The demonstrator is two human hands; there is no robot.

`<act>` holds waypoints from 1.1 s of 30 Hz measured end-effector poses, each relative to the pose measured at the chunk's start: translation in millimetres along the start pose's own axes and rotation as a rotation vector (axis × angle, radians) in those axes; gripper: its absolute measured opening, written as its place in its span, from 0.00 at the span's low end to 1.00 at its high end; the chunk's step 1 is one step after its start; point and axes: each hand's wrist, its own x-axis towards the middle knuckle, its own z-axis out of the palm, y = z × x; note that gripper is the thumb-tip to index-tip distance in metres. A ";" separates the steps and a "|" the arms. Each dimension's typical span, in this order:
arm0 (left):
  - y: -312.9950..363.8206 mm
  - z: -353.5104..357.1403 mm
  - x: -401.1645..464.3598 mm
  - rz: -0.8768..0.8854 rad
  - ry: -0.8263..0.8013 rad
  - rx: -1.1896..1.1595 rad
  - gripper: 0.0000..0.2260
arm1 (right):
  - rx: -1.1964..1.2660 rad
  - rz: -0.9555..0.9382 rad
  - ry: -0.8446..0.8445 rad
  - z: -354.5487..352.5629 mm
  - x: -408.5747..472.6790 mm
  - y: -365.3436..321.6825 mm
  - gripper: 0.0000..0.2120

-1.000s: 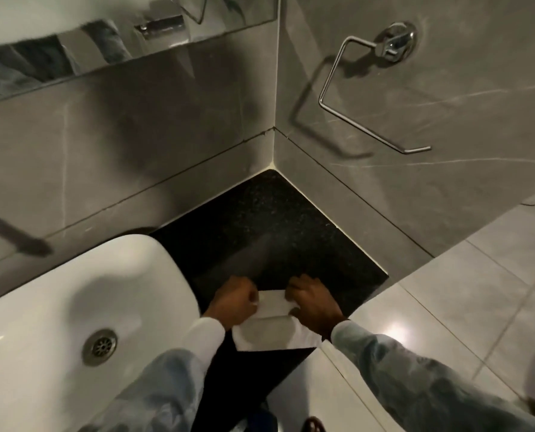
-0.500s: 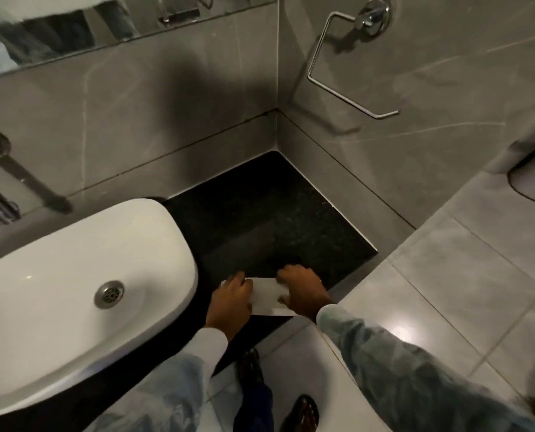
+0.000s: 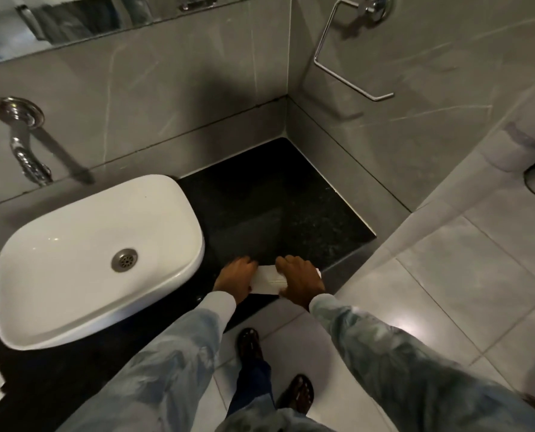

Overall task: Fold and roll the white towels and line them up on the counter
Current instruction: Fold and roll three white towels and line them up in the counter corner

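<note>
Operator: Under both hands, head view, what has changed on the counter (image 3: 278,194)?

Technician: One second back, a broad white flap of the towel (image 3: 267,280) hung toward the person past the counter's front edge. That flap no longer shows. Only a narrow white band lies between the hands. Judgement: the fold is complete and the towel is now being rolled or pressed compact. No finished rolls show elsewhere on the dark surface, so the line-up is not yet begun.

Operator: State of the left hand (image 3: 236,280)?

Technician: Palm down, fingers curled over the towel's left end. It presses rather than pinches, as far as can be seen. The sink (image 3: 101,260) sits just beside it, to its outer side.

Operator: And the right hand (image 3: 300,280)?

Technician: Also palm down, fingers loosely bent, covering the towel's right end. A small white corner shows past its outer side. The underside of the grip is hidden.

Operator: Towel position?

Technician: Directly beneath and between both hands, at the counter's near edge.
</note>
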 end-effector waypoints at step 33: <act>-109.1 -153.7 443.2 0.627 0.206 0.542 0.19 | 0.264 0.542 0.262 -81.1 353.6 93.7 0.32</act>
